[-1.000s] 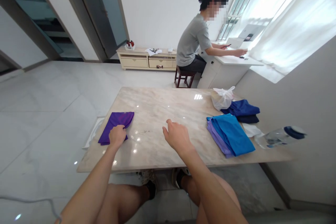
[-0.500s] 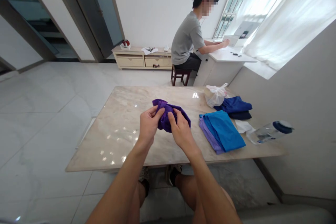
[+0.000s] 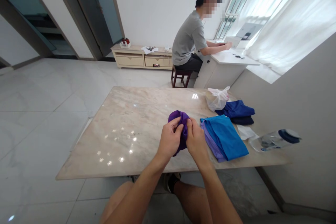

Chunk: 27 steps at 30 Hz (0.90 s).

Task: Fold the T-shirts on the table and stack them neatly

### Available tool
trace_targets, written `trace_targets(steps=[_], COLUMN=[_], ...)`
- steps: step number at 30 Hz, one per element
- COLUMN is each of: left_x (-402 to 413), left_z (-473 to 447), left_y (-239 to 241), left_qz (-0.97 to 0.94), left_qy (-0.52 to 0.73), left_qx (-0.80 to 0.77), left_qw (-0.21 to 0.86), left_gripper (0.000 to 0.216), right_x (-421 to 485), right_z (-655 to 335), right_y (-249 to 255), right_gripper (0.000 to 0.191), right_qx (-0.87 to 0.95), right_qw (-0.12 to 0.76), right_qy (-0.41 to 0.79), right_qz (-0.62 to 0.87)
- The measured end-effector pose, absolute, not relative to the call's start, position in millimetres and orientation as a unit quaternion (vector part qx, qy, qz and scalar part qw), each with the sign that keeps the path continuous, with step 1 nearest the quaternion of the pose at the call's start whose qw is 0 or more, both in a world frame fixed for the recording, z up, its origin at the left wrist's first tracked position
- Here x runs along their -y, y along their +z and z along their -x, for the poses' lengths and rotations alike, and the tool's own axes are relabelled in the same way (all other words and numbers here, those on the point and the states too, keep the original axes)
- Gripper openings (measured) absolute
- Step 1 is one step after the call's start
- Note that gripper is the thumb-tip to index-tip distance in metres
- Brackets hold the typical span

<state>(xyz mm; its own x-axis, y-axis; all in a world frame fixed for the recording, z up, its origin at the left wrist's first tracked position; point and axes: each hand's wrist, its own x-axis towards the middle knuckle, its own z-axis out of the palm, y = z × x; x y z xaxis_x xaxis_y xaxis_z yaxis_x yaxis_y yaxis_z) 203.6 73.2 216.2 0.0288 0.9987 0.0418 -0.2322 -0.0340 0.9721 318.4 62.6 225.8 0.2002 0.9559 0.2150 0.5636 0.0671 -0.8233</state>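
Note:
A purple cloth [image 3: 180, 123] is bunched up between both my hands, just above the marble table [image 3: 126, 129]. My left hand [image 3: 170, 140] grips its left side with fingers curled. My right hand [image 3: 196, 141] pinches its right side. Most of the cloth is hidden behind my fingers. Just right of my hands lies a folded stack with a bright blue cloth [image 3: 225, 135] on top of a lavender one [image 3: 211, 140].
A dark blue folded garment [image 3: 237, 110] and a white plastic bag [image 3: 217, 98] sit at the table's far right. A clear bottle with a dark cap [image 3: 275, 139] lies near the right edge. Another person [image 3: 191, 42] sits at a white desk [image 3: 231, 59] beyond the table.
The purple cloth was lifted from the table's left side, brought to the middle, then moved right and nearer, more tightly bunched between both hands.

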Motion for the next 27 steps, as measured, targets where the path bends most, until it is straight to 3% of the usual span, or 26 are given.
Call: trace_targets(steps=[4, 8, 12, 16, 20, 27], left_x=[-71, -72, -77, -79, -75, -76], left_z=[-199, -185, -157, -133, -127, -128], left_y=[211, 210, 215, 219, 221, 216], left_qz=[-0.465, -0.449, -0.396, -0.318, -0.31, -0.371], left_qy=[0.561, 0.577, 0.59, 0.595, 0.601, 0.57], left_qx=[-0.46, -0.465, -0.447, -0.439, -0.458, -0.479], left_qw=[0.508, 0.499, 0.543, 0.593, 0.576, 0.555], left_gripper=[0.027, 0.025, 0.03, 0.05, 0.052, 0.04], right_x=[-62, -62, -60, -60, -63, -69], right_z=[-310, -297, -293, -289, -275, -268], right_y=[222, 224, 233, 234, 229, 227], right_gripper=[0.052, 0.049, 0.042, 0.043, 0.05, 0.034], right_qx=[0.634, 0.646, 0.635, 0.619, 0.652, 0.642], right_qw=[0.381, 0.407, 0.45, 0.457, 0.429, 0.406], right_qy=[0.18, 0.174, 0.274, 0.369, 0.318, 0.246], right_qz=[0.649, 0.622, 0.564, 0.522, 0.538, 0.603])
